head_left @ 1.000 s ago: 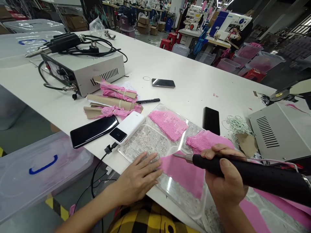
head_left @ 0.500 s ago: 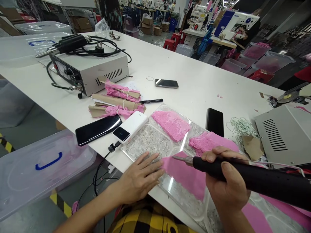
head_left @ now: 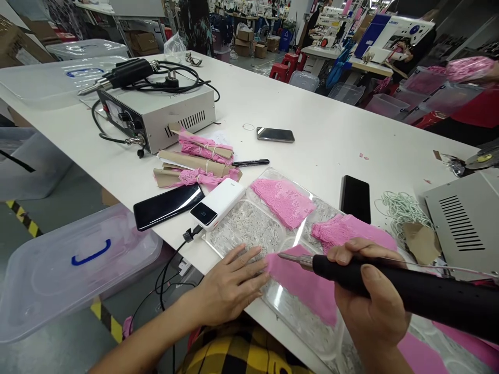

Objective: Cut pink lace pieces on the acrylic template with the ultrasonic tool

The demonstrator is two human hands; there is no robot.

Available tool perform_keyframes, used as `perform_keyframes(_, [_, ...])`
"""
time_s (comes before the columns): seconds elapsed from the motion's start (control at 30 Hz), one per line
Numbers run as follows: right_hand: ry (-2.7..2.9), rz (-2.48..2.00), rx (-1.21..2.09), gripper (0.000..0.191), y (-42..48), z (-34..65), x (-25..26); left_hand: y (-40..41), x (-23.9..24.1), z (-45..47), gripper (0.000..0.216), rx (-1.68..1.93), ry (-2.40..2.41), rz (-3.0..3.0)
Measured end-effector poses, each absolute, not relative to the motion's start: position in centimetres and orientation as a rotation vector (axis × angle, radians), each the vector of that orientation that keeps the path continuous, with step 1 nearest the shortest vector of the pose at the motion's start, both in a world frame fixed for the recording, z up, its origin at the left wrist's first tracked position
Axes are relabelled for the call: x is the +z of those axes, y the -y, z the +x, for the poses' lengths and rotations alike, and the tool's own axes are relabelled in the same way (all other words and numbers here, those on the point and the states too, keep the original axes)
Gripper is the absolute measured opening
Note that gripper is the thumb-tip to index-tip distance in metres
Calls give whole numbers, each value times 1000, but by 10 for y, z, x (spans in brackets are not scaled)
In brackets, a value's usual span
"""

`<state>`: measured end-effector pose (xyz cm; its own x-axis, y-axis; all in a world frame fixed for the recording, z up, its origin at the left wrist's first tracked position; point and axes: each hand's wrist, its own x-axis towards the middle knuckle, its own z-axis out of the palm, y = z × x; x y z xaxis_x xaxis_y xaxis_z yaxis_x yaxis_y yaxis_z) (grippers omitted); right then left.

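My right hand (head_left: 372,291) is wrapped around a thick black handpiece (head_left: 362,275) with a pointed metal tip, its cable trailing off to the right. The tip is at the upper left part of a flat pink fabric piece (head_left: 307,291); whether it touches cannot be made out. My left hand (head_left: 234,283) lies flat with fingers stretched out, its fingertips at the left edge of that fabric. Under the fabric is a clear plastic lid (head_left: 249,228) with moulded ridges. Two further pink lace pieces, one flat (head_left: 283,202) and one stacked (head_left: 351,231), lie on it.
A white power bank (head_left: 218,203), black phone (head_left: 167,206) and lace bundles (head_left: 198,166) sit at left. Behind stands a grey control box (head_left: 179,111) with another handpiece (head_left: 128,74). At right are a phone (head_left: 355,198), elastic loops (head_left: 403,210) and another grey box (head_left: 463,218).
The view has shifted, so the table appears farther right. The metal tip has moved slightly toward the fabric's left edge. A person carrying a pink bundle has come into view at far right.
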<state>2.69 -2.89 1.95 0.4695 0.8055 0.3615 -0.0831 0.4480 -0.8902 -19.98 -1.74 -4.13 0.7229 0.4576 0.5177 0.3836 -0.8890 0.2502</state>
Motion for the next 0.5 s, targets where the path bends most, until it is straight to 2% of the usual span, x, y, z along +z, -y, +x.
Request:
perform_keyframes(0.33, [915, -926, 733, 11, 37, 21, 21, 18, -51, -207, 32, 995, -637, 2752])
perform_keyframes(0.5, [903, -926, 718, 10, 39, 23, 20, 17, -47, -204, 34, 882, -630, 2825])
